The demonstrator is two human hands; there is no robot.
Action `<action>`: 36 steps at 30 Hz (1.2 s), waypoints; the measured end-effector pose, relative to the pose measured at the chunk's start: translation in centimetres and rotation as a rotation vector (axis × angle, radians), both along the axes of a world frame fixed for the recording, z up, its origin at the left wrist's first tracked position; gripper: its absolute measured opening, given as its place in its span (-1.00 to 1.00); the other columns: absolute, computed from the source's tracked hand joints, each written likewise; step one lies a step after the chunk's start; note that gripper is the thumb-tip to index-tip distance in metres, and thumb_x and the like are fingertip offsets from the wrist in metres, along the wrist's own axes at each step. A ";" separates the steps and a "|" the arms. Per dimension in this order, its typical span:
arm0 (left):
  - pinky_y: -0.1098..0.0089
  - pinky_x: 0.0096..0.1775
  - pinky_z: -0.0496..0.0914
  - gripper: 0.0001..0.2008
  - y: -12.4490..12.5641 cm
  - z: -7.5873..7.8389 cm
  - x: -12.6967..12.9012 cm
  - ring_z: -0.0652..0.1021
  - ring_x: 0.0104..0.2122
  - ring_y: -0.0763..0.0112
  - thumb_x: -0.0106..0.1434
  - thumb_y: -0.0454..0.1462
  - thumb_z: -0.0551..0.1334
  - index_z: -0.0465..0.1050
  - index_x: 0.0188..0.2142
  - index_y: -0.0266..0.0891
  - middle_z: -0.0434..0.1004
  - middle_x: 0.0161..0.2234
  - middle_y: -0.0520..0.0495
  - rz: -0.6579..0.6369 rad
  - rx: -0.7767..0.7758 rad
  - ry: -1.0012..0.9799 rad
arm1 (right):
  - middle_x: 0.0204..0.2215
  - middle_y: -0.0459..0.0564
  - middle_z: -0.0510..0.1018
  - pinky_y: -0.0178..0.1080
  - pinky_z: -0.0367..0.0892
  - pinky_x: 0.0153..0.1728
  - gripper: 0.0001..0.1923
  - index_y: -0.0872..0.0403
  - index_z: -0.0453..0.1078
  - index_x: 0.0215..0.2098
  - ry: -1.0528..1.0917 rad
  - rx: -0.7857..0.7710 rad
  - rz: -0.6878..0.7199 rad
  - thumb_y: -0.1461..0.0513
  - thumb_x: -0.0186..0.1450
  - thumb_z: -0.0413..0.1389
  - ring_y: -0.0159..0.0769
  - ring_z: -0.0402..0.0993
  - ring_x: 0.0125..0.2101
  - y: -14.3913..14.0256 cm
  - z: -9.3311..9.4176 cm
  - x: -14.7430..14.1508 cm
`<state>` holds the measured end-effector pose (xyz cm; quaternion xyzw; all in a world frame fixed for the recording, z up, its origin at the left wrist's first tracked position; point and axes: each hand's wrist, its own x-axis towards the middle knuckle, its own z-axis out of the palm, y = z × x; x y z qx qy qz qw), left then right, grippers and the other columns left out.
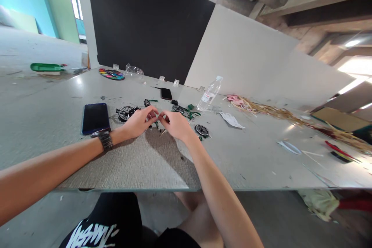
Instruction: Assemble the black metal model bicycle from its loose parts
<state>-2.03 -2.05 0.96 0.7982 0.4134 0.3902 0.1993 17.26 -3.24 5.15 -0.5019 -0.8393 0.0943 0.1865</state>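
So from the head camera, both hands meet mid-counter (pixel 261 155): left hand (pixel 139 122) and right hand (pixel 174 124) pinch fingertips together on some tiny part (pixel 159 115), too small to identify. It sits right between them, equally near both. Little wheels (pixel 126 112) lie just beyond, phone (pixel 95 117) to the left.

Dark wristwatch (pixel 105 139), black printed shirt (pixel 95 232)
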 end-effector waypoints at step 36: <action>0.34 -0.29 0.37 -0.71 -0.1 0.2 0.1 0.57 -0.39 0.33 0.38 -0.18 0.11 0.52 -0.03 -0.21 0.62 -0.34 -0.08 0.059 0.020 0.125 | -0.38 -0.03 0.58 -0.29 0.04 -0.44 -0.71 0.02 0.46 -0.23 0.034 0.099 -0.095 0.05 0.46 0.00 -0.35 0.37 -0.44 0.2 -0.1 -0.2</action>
